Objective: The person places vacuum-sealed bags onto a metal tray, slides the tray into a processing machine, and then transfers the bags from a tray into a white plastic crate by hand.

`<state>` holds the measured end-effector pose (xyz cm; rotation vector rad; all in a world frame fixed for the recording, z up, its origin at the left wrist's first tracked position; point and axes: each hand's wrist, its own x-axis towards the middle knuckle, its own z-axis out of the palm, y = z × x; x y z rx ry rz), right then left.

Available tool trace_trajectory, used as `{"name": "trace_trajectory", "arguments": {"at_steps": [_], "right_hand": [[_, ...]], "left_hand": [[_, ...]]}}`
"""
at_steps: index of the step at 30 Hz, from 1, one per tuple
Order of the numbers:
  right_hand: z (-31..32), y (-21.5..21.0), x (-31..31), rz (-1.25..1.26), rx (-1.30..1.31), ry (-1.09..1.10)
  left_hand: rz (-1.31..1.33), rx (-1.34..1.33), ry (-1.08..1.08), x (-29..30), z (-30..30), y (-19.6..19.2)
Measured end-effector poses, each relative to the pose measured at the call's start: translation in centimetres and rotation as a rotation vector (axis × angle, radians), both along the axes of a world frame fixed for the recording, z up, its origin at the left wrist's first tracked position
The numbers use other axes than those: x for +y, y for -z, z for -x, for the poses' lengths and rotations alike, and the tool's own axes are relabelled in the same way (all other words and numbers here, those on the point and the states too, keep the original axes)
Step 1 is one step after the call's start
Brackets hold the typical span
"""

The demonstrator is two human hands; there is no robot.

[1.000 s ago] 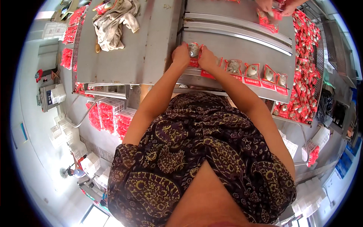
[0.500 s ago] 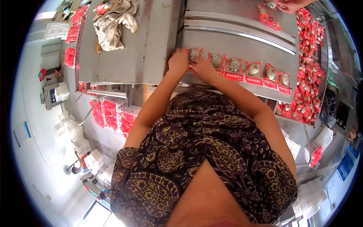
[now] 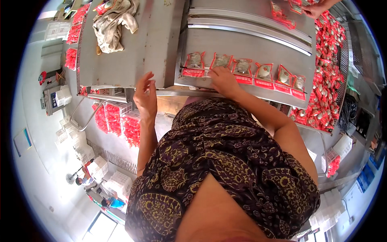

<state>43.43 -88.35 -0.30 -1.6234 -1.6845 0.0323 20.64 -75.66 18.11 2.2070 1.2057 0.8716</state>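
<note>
A row of clear-and-red plastic packets [image 3: 242, 66], each with a pale egg-shaped item inside, lies along the near part of a metal work surface [image 3: 250, 42]. My right hand [image 3: 223, 82] is at the second packet from the left [image 3: 221, 61], its fingers closed over the red end, which they hide. The leftmost packet [image 3: 195, 59] lies flat with its red end toward me, touched by neither hand. Away from the packets, my left hand [image 3: 145, 97] hovers at the table's near edge, its fingers apart and nothing in them.
Red packets fill a perforated tray [image 3: 342, 76] on the right. Another person's hand [image 3: 314, 11] holds a packet at the far right. Metal rails [image 3: 250, 28] cross the surface beyond the row. A crumpled cloth [image 3: 115, 28] lies far left; crates of red packets [image 3: 114, 119] stand below.
My left hand has let go of the leftmost packet and moved left and toward me. My right hand has shifted from that packet to the second one. The view has moved slightly.
</note>
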Motion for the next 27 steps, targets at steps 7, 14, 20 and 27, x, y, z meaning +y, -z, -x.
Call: {"name": "trace_trajectory", "arguments": {"at_steps": [7,14,20,27], "right_hand": [[-2.9,0.6,-1.0,0.085,-0.044,-0.124],[-6.4,0.5,-4.7,0.161,-0.027,0.196],[-8.1,0.4,-5.7,0.116,0.059,0.017],[-12.9,0.8,-12.1,0.414,-0.021,0.336]], "left_hand": [[0.041,0.015,-0.004,-1.0,-0.4,2.1],[0.081,0.001,-0.008,-0.6,-0.1,3.4],[0.121,-0.036,0.019,-0.9,-1.7,4.1],[0.098,0.024,0.011,0.3,-2.3,3.6]]}}
